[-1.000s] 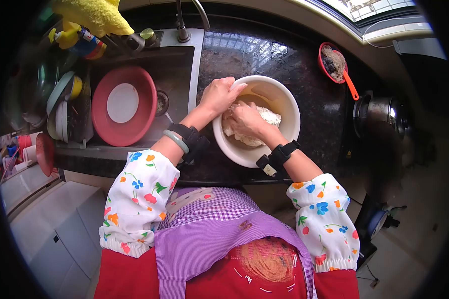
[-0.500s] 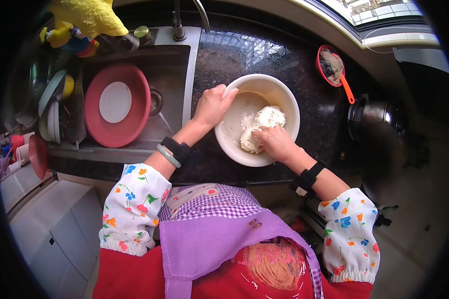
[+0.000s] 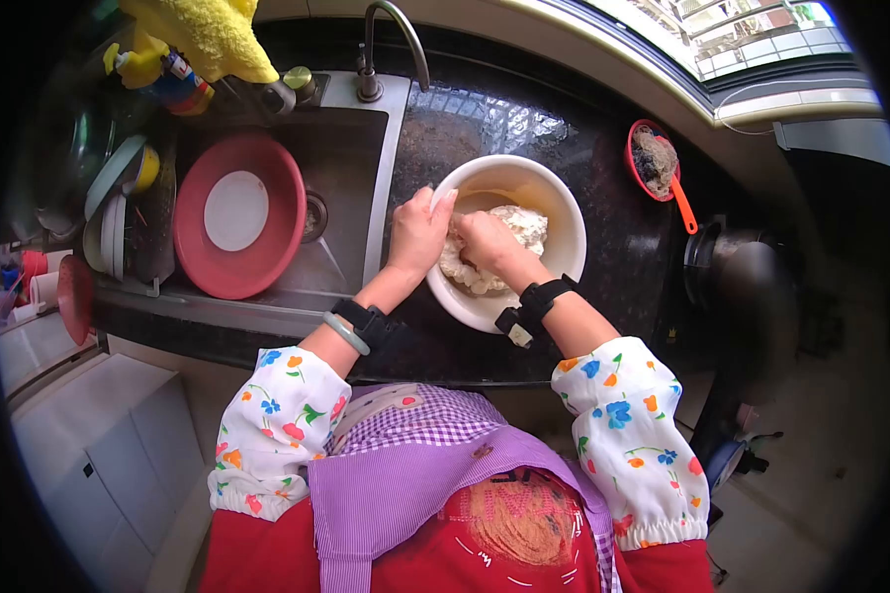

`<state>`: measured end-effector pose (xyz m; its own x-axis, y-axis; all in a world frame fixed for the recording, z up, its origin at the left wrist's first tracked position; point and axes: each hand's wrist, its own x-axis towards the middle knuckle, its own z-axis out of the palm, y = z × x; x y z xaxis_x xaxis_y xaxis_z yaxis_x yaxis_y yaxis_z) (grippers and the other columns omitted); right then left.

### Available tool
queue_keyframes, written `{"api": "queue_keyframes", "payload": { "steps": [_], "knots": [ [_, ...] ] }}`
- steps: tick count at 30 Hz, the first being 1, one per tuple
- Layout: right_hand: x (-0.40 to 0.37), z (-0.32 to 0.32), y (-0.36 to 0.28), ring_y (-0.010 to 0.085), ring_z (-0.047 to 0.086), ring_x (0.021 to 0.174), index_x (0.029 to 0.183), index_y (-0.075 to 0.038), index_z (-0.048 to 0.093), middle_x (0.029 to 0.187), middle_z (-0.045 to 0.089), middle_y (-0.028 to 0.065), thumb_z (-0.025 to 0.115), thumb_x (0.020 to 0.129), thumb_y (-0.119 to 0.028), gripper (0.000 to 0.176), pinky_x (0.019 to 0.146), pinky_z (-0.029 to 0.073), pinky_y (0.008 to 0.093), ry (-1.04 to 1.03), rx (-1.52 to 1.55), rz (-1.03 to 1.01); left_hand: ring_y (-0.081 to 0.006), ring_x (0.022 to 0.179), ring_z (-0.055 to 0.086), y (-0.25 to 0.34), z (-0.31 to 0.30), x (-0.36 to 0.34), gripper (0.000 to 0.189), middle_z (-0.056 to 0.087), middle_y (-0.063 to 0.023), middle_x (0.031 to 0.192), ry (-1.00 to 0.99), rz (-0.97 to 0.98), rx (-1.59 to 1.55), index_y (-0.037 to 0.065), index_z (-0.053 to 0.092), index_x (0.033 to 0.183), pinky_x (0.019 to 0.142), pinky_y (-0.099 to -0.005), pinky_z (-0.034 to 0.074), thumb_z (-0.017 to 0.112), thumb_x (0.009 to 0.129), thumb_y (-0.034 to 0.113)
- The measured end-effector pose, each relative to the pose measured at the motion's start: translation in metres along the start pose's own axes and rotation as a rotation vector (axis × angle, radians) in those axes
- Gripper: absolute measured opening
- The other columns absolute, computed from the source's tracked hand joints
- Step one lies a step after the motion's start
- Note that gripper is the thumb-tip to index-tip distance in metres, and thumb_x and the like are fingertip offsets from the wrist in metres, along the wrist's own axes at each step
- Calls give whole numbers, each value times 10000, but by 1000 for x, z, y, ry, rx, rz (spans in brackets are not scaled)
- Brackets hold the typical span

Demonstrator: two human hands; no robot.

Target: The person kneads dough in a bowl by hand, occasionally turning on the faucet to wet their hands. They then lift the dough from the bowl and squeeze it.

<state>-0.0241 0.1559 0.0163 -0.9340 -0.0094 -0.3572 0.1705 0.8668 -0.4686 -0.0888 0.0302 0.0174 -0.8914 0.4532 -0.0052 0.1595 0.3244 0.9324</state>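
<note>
Inside the white bowl (image 3: 578,237), a lump of pale dough (image 3: 526,229) lies directly under the right hand (image 3: 491,244), and that is the relation I watch most closely. I read its long axis as a slant, from the upper right of the bowl down toward the lower left, with the right hand set across its middle, so both ends show past the knuckles. The fingers are curled and their tips are hidden, so I cannot tell whether that grip is clenched on dough or only pressing down. The left hand (image 3: 417,232) clasps the rim on the left, just beside the right one; the right is the nearer to the dough. For edges, I see the left wall close to the dough's lower end, while pale inner wall shows above it and at the lower right. Outside, dark table (image 3: 623,277) runs rightward toward the red scoop (image 3: 684,208), well apart at the far right. On the left, the metal sink edge (image 3: 391,148) stands near the left hand, and the front edge of the table passes just below the bowl.
</note>
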Motion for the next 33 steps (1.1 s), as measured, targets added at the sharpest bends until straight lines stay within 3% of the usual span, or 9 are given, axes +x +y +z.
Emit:
{"api": "queue_keyframes", "payload": {
  "steps": [5,7,8,11,17,18,21,28,33],
  "knots": [
    [-46,-24,-24,369,575,899,1066,24,520,904,580,221,571,686,44,384,769,466,419,15,205,-180,-340,639,621,-24,-37,-51,384,590,-204,679,-151,-88,-121,-39,513,767,557,-388,471,492,927,310],
    [-66,-44,-17,352,569,931,1062,39,548,942,583,208,552,706,68,357,818,457,407,160,113,-81,-241,601,631,4,-70,-62,419,603,-137,695,-815,-716,-370,-25,506,812,518,-308,490,509,917,381],
    [-73,-60,-21,346,565,950,1049,51,567,976,584,212,545,717,76,334,853,448,403,166,101,49,-241,601,631,9,-74,-60,419,603,-137,695,-810,-720,-372,-25,506,812,518,-308,490,509,917,381],
    [-74,-48,7,335,558,961,1100,35,544,987,572,198,618,736,-11,375,861,444,406,212,-59,61,-146,650,618,7,-66,-33,473,590,-86,712,-512,-268,19,21,470,781,527,-276,504,610,837,469],
    [-53,-26,-6,365,525,1011,1157,3,478,1061,524,223,733,673,-138,565,879,438,424,232,-67,205,-306,628,603,-5,-6,16,361,566,-192,665,-250,163,146,11,477,753,573,-377,461,664,811,315],
    [-51,-26,-1,365,537,982,1088,-18,509,1018,539,210,732,651,-133,505,856,446,426,223,4,206,-415,742,586,-7,-5,15,305,589,-229,728,-268,138,79,16,492,765,625,-470,458,637,803,282],
    [-66,-30,-11,366,553,934,1038,-42,519,976,549,193,715,633,-107,455,823,455,430,122,1,159,-369,643,601,-9,-5,9,302,569,-211,665,-196,166,97,1,478,744,553,-394,449,646,821,240],
    [-117,-17,-34,350,627,740,805,-56,614,730,625,187,653,629,-91,183,681,502,431,-82,-88,96,-380,635,594,-6,-5,5,287,553,-219,649,-215,114,44,-2,474,741,540,-407,439,648,817,213],
    [-91,10,-35,348,630,696,762,-42,636,675,616,195,606,600,-38,165,658,506,438,-133,-140,59,-387,649,591,-2,-7,1,265,544,-220,647,-248,85,10,-2,454,748,532,-406,435,633,827,177]
  ]
}}
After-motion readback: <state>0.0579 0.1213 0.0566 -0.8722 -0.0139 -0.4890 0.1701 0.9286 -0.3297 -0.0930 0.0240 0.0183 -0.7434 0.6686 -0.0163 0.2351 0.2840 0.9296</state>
